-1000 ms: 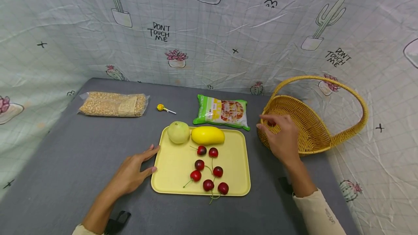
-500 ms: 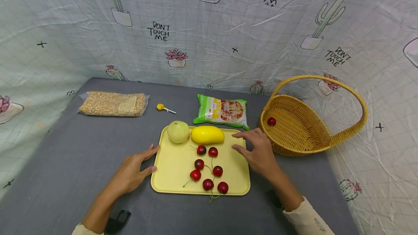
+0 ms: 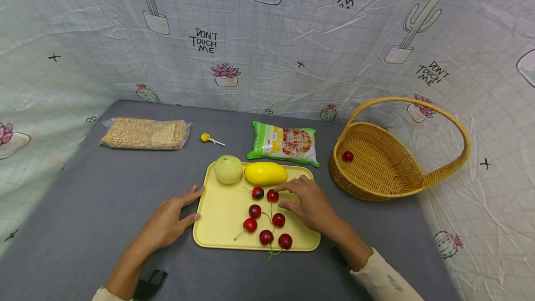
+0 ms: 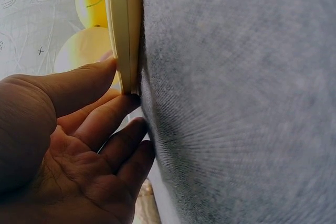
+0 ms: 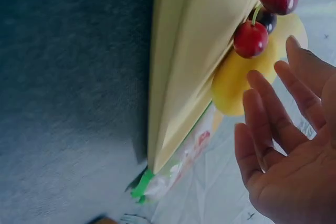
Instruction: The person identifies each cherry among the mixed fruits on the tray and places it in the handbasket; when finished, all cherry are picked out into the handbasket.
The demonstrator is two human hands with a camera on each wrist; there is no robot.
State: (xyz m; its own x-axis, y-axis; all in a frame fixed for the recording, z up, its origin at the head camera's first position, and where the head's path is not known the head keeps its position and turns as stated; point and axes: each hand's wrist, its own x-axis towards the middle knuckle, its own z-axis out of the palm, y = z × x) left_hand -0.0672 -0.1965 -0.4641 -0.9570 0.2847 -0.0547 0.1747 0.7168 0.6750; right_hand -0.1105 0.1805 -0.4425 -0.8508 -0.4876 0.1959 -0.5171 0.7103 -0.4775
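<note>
A yellow tray (image 3: 223, 233) lies on the table with several red cherries (image 3: 250, 225), a yellow mango (image 3: 265, 173) and a pale green round fruit (image 3: 228, 169) on it. My left hand (image 3: 169, 219) touches the tray's left edge with thumb and fingers extended; the left wrist view shows the fingertips at the rim. Over the tray's right part reaches my right hand (image 3: 311, 206), its index fingertip at the upper right cherry (image 3: 272, 195), thumb apart from it. In the right wrist view the fingers (image 5: 281, 124) are loosely spread and hold nothing.
At the right stands a wicker basket (image 3: 376, 192) with a tall handle and one cherry (image 3: 348, 156) inside. Behind the tray lie a green-and-white food packet (image 3: 286, 143), a yellow lollipop (image 3: 205, 138) and a clear bag of pale kernels (image 3: 142, 134). A printed cloth hangs behind.
My right hand has come left from the basket, leaving a cherry visible inside it, and now hovers over the tray's cherries. My left hand has stayed at the tray's edge.
</note>
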